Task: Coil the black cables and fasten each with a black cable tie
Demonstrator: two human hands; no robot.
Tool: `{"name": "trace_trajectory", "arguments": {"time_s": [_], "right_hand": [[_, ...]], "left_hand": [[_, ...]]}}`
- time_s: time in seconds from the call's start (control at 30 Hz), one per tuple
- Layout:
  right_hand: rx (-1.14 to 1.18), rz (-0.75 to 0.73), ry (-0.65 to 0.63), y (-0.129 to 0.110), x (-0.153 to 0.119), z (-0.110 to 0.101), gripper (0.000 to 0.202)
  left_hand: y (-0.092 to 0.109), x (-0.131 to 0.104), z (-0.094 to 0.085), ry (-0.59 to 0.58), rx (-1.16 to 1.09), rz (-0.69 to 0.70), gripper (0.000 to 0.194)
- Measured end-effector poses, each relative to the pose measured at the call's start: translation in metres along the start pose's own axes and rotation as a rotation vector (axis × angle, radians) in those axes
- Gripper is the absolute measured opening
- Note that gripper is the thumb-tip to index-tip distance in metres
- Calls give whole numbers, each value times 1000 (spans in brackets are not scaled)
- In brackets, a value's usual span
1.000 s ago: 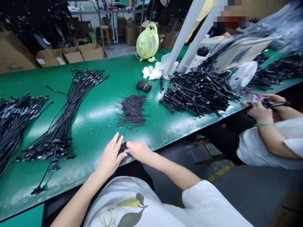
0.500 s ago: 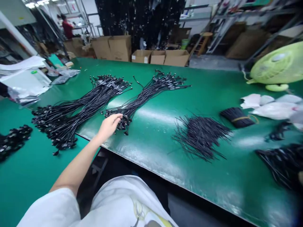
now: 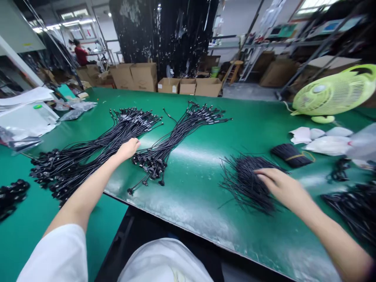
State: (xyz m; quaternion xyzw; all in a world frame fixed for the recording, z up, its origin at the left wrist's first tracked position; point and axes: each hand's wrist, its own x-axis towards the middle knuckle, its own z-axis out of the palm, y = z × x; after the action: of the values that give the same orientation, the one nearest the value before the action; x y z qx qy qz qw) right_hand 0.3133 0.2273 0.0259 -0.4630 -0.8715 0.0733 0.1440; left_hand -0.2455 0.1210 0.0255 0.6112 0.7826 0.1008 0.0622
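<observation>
My left hand [image 3: 128, 149] is over the right edge of the left cable bundle [image 3: 117, 131], fingers curled together. Whatever they hold, if anything, is hidden. Just right of it lies a second bundle of black cables [image 3: 173, 135], its plug ends fanned out toward me and a few hanging loose at the front. My right hand [image 3: 282, 186] reaches in from the right, thumb and forefinger closing at the top of a loose pile of thin black ties [image 3: 246, 182]. Single strands between the fingertips cannot be made out.
A banded bundle of black ties [image 3: 290, 155] lies behind my right hand, near white plastic bags [image 3: 329, 145] and a green fan [image 3: 331, 94]. More black cables [image 3: 352, 207] are at the right. Papers [image 3: 26, 111] lie far left; cardboard boxes [image 3: 143, 76] stand beyond the table [image 3: 194, 176].
My left hand has moved left, away from the plug ends of the right cable bundle. My right hand has come into view at the pile of ties. The view has tilted up.
</observation>
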Motion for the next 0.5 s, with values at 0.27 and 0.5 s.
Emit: {"name": "trace_trajectory", "arguments": {"time_s": [0.27,0.5], "right_hand": [[113,-434,-227,-199,117,50,33],[223,-242,-121,-293,186,31,18]], "left_hand": [[14,-28,-7,42,-124,-5,13],[45,-126,-76,-265,-847,12,24]]}}
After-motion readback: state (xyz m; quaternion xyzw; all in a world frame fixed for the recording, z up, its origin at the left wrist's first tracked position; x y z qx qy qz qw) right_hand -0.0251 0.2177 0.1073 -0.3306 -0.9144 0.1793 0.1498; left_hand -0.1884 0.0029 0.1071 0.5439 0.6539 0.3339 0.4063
